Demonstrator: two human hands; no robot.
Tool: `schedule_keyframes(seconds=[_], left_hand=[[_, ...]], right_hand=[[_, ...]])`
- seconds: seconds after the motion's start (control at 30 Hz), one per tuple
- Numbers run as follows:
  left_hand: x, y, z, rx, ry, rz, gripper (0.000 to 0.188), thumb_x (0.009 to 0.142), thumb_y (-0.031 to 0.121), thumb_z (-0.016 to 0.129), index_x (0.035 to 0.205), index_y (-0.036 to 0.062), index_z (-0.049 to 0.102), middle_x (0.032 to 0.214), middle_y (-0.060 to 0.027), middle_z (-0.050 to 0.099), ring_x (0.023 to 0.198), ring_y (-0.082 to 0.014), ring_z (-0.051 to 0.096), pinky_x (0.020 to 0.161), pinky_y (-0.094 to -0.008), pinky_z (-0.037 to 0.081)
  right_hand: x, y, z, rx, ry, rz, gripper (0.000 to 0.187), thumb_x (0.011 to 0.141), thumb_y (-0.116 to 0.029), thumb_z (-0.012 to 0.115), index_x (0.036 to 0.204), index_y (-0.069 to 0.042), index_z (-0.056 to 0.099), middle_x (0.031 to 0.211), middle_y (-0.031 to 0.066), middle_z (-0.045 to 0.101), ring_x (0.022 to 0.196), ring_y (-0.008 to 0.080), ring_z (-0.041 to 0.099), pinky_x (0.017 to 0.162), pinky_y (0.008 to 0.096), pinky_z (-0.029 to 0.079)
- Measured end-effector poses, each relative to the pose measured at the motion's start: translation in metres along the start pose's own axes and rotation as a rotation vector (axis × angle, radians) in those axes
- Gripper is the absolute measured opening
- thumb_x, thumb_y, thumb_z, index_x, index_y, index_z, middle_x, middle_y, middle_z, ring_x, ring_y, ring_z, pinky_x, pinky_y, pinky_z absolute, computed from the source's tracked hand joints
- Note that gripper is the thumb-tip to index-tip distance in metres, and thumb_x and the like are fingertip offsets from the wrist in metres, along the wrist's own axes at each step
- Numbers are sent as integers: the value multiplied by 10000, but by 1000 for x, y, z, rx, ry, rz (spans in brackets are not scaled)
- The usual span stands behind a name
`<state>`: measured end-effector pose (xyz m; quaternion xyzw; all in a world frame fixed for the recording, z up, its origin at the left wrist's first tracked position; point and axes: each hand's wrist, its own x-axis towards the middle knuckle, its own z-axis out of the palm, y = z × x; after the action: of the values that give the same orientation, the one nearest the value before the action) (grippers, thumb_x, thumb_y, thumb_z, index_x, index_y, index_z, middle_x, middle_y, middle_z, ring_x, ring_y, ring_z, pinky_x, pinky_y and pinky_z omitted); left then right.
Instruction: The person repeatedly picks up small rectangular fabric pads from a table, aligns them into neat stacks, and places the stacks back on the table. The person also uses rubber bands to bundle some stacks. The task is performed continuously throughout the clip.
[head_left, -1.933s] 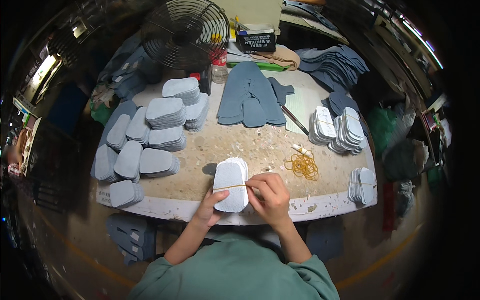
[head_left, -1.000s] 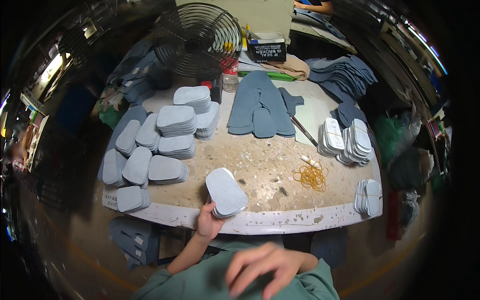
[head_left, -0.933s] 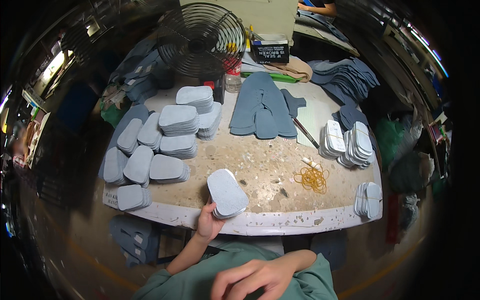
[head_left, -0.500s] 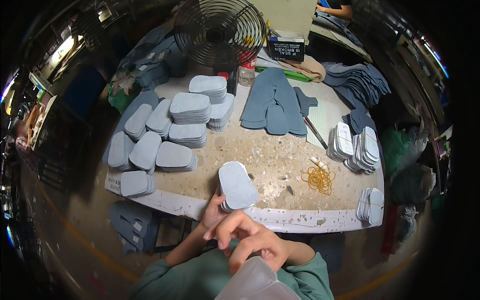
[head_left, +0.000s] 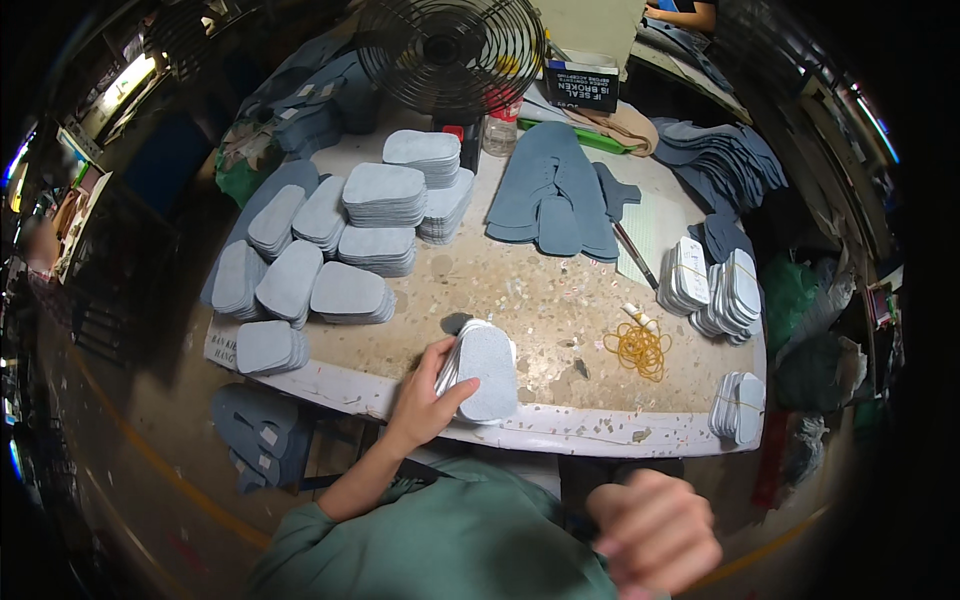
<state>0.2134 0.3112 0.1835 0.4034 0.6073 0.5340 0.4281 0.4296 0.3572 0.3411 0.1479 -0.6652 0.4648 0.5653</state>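
A small stack of light grey, rounded fabric pieces [head_left: 488,375] rests at the table's near edge, its layers fanned a little to the left. My left hand [head_left: 428,395] grips it from the left, thumb on top and fingers along the side. A small dark grey scrap shape [head_left: 456,323] shows just behind the stack. My right hand [head_left: 655,535] is off the table at the lower right, smeared by motion, with its fingers seemingly curled; whether it holds anything cannot be made out.
Several stacks of grey pieces [head_left: 352,292] fill the left side. Yellow rubber bands [head_left: 640,350] lie to the right, near banded stacks [head_left: 683,277]. Dark blue-grey cut shapes [head_left: 555,195], a pen [head_left: 636,256], a bottle [head_left: 500,132] and a black fan [head_left: 440,50] stand farther back.
My right hand has swung from near the stack down to the right. My left hand now wraps the stack with its thumb on top. A pale mesh-like piece has left the lower edge.
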Motion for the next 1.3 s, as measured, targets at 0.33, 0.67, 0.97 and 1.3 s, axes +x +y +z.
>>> schedule_keyframes(seconds=[0.33, 0.67, 0.97, 1.3], left_hand=[[-61, 160, -62, 192, 150, 1156, 86, 806, 170, 662, 813, 106, 605, 826, -35, 606, 754, -148, 560, 672, -281, 447], [-76, 207, -55, -161, -397, 1329, 55, 909, 227, 649, 947, 266, 647, 1006, 157, 593, 857, -26, 478, 734, -252, 307], [-94, 209, -41, -187, -281, 1053, 218, 823, 97, 647, 769, 219, 475, 801, 17, 639, 603, -63, 454, 649, -303, 305], [-95, 205, -62, -483, -721, 1112, 306, 918, 56, 570, 1142, 253, 502, 799, 14, 657, 754, -87, 549, 724, -268, 415]], right_hand=[[30, -24, 9, -120, 105, -438, 294, 826, 11, 633, 1066, -158, 630, 948, -62, 512, 703, 76, 568, 594, 238, 416], [32, -21, 14, -18, 110, -305, 52, 875, -139, 643, 910, -177, 634, 914, -78, 517, 775, 71, 555, 634, 261, 416], [33, -13, 11, 119, 32, -311, 81, 854, -127, 686, 883, -171, 624, 925, -74, 528, 794, 75, 573, 630, 259, 427], [40, -5, 18, 245, 17, -357, 114, 848, -28, 642, 864, -139, 623, 941, -72, 569, 793, 61, 598, 585, 228, 402]])
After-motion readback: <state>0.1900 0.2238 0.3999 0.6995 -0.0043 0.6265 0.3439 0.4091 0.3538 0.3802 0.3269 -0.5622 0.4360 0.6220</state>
